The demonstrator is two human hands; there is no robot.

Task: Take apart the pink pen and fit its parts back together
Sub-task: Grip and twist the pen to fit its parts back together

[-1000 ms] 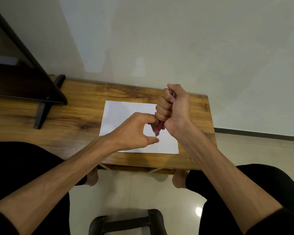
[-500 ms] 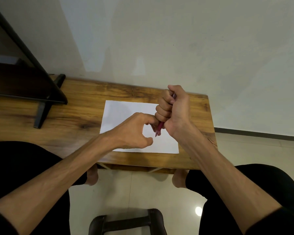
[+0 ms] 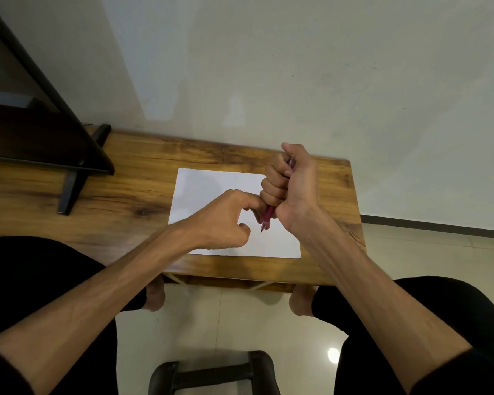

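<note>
The pink pen (image 3: 268, 214) is held upright over the white paper (image 3: 211, 192), its dark tip pointing down toward me. My right hand (image 3: 293, 189) is closed in a fist around the barrel, so only the lower end and a bit of the top (image 3: 291, 161) show. My left hand (image 3: 226, 220) sits just left of the pen. Its index finger reaches across and touches the lower barrel, while its thumb is curled a short way from the tip. I see no loose pen parts.
The paper lies on a narrow wooden table (image 3: 126, 195) against a pale wall. A black monitor on a stand (image 3: 69, 178) occupies the table's left end. My knees flank the near edge, and a dark stool (image 3: 211, 374) stands on the floor below.
My left thumb has drawn back from the pen's tip, opening a gap. My right fist and the pen have stayed almost still.
</note>
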